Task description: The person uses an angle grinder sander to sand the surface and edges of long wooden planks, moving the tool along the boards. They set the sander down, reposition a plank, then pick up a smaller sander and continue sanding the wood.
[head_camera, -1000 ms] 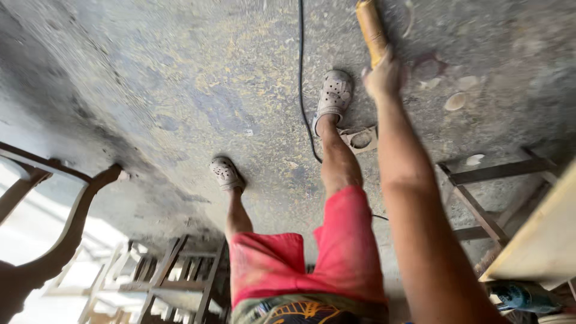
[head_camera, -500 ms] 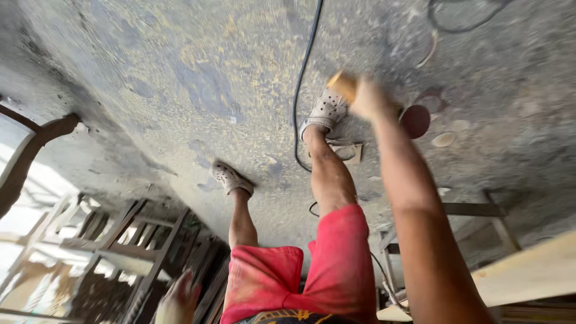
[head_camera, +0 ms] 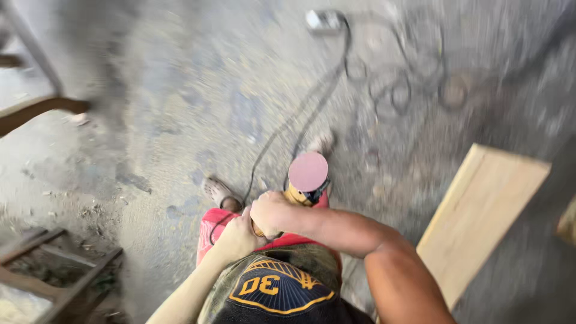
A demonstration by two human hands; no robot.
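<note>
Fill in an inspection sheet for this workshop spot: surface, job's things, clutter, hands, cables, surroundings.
Surface: grey concrete floor, dusty and stained, with debris at lower left.
Job's things: yellow-bodied disc sander with a round reddish pad facing up, held in front of the waist.
Clutter: loose rings and discs on the floor at upper right, blurred.
Hands: left hand and right hand both closed on the sander's body.
Cables: black cord runs from the sander across the floor to a pale plug block.
Surroundings: pale wooden board at right; wooden frame at lower left; curved wooden piece at left.
</note>
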